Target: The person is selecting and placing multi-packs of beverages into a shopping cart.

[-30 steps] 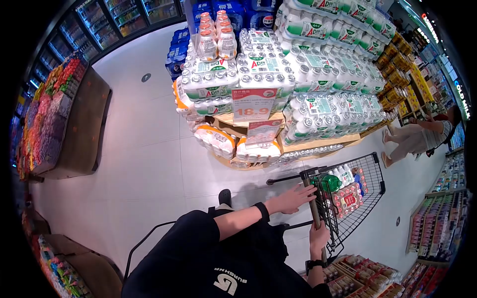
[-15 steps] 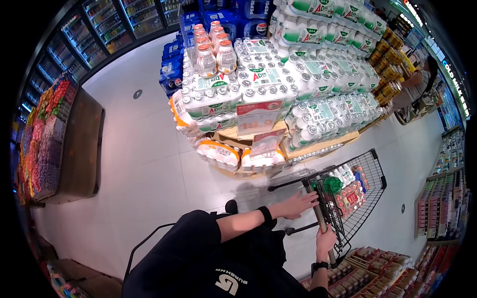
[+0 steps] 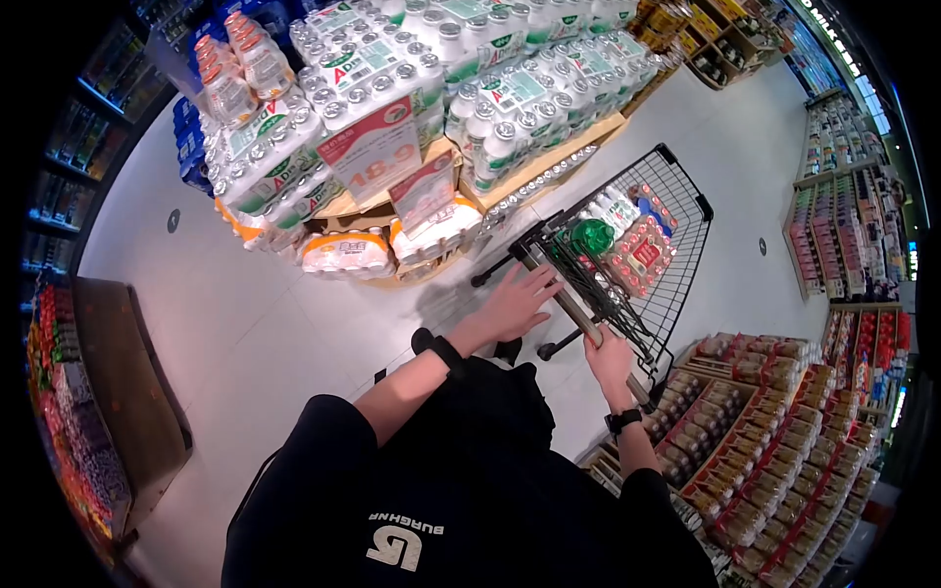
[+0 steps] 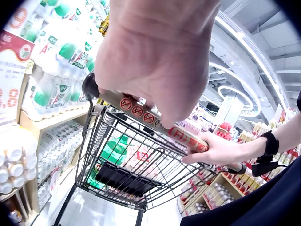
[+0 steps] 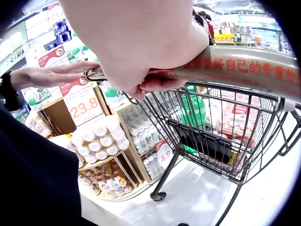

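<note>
A black wire shopping cart [image 3: 686, 255] stands in front of the person, its grey handle [image 3: 573, 309] crossing before the body. The left hand [image 3: 515, 306] lies on the handle's far-left part with fingers extended and spread. The right hand [image 3: 610, 361] grips the handle farther right; in the right wrist view its fingers [image 5: 162, 84] curl round the bar. Inside the cart are a green bottle [image 3: 592, 236], a pack of white bottles [image 3: 613, 208] and a red-and-pink pack [image 3: 645, 255]. The left wrist view shows the left hand [image 4: 153, 70] over the handle, its fingertips mostly hidden.
A display of white bottle packs [image 3: 368, 73] with price signs [image 3: 371, 147] stands ahead and left, close to the cart's left side. Stacked goods [image 3: 774, 431] fill shelving at the right. A brown bin [image 3: 127, 372] stands far left. Pale floor [image 3: 740, 206] lies beyond the cart.
The head view has turned right, so the display has shifted left and more right-hand shelving shows. The person beyond the display has left the head view. Both hands remain at the handle.
</note>
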### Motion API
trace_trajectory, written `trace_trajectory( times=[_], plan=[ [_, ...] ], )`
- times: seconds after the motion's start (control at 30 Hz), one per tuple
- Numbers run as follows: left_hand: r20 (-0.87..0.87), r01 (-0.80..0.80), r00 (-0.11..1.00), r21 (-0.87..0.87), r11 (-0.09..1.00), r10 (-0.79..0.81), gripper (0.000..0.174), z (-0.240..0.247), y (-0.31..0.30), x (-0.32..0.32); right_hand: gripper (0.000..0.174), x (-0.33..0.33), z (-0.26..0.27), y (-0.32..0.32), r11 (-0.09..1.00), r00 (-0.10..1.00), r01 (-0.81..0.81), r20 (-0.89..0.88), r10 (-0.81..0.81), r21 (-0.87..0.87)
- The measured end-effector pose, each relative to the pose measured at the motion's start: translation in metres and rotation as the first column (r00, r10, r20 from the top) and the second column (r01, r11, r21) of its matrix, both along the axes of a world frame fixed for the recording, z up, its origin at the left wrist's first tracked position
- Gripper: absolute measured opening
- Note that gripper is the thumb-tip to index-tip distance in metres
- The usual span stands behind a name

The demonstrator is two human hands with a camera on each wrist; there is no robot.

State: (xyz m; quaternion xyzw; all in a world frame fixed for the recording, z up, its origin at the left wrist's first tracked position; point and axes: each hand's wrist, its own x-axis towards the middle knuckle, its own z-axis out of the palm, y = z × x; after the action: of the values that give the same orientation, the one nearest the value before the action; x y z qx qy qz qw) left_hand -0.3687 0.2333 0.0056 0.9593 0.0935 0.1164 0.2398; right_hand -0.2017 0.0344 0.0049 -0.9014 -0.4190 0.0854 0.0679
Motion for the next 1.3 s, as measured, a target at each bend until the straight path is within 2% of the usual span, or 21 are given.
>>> trace_trajectory(
  times=[0.1,0.17,0.2,0.23,0.37,0.5,0.6,0.63,0.73,0.77,0.9,1.0,1.07,1.17,1.3],
  plan=[
    [0.057,-0.040,0.998,0.039,0.998,0.037,0.046,0.017,0.000,0.010,0.025,0.001,0.003,0.001,1.000,0.988,-0.024,-0.154,0.023,-0.008],
    [0.007,-0.049,0.999,0.047,0.998,0.049,0.042,0.011,0.001,0.021,0.028,0.003,0.005,0.000,0.999,0.971,-0.048,-0.235,0.043,-0.014],
    [-0.013,-0.055,0.998,0.057,0.997,0.055,0.042,0.005,0.001,0.026,0.029,0.003,0.010,0.001,0.998,0.960,-0.060,-0.275,0.053,-0.016],
    [0.044,-0.066,0.997,0.141,0.988,0.060,0.046,0.002,0.002,0.030,0.031,0.002,0.014,0.001,0.997,0.946,-0.073,-0.318,0.063,-0.021],
    [-0.142,-0.078,0.984,0.182,0.980,0.104,0.051,0.003,0.000,0.046,0.035,0.008,0.012,-0.003,0.991,0.859,-0.131,-0.502,0.101,-0.025],
    [-0.258,-0.134,0.955,0.067,0.989,0.147,0.053,0.004,-0.001,0.053,0.032,0.009,-0.001,-0.009,0.979,0.816,-0.171,-0.541,0.206,0.114],
    [-0.369,-0.143,0.915,0.078,0.987,0.162,0.054,0.005,-0.001,0.059,0.031,0.009,-0.001,-0.009,0.975,0.771,-0.191,-0.598,0.218,0.109],
    [-0.427,-0.131,0.890,0.095,0.987,0.159,0.054,0.008,0.000,0.061,0.041,0.010,-0.006,-0.009,0.965,0.721,-0.202,-0.641,0.264,0.170],
    [-0.636,-0.145,0.760,0.039,0.989,0.136,0.055,0.023,0.003,0.073,0.039,0.011,-0.005,-0.007,0.962,0.677,-0.209,-0.684,0.270,0.173],
    [-0.644,-0.154,0.752,0.037,0.987,0.141,0.055,0.021,0.004,0.075,0.038,0.013,-0.006,-0.007,0.952,0.636,-0.219,-0.708,0.307,0.216],
    [-0.663,-0.165,0.738,0.010,0.986,0.130,0.057,0.014,-0.001,0.082,0.036,0.019,-0.008,-0.006,0.937,0.628,-0.312,-0.705,0.329,0.160],
    [-0.686,-0.137,0.715,0.053,0.989,0.136,0.055,0.021,-0.001,0.079,0.035,0.016,-0.014,-0.008,0.942,0.631,-0.298,-0.708,0.316,0.155],
    [-0.687,-0.145,0.712,0.054,0.988,0.142,0.055,0.019,-0.001,0.077,0.034,0.014,-0.014,-0.008,0.940,0.597,-0.276,-0.731,0.331,0.201],
    [-0.711,-0.154,0.691,0.030,0.988,0.130,0.055,0.021,0.000,0.075,0.029,0.011,-0.013,-0.007,0.940,0.602,-0.285,-0.729,0.326,0.185],
    [-0.656,-0.177,0.739,0.035,0.984,0.156,0.054,0.017,-0.002,0.066,0.026,0.006,-0.009,-0.005,0.930,0.628,-0.323,-0.696,0.349,0.175]
  ],
)
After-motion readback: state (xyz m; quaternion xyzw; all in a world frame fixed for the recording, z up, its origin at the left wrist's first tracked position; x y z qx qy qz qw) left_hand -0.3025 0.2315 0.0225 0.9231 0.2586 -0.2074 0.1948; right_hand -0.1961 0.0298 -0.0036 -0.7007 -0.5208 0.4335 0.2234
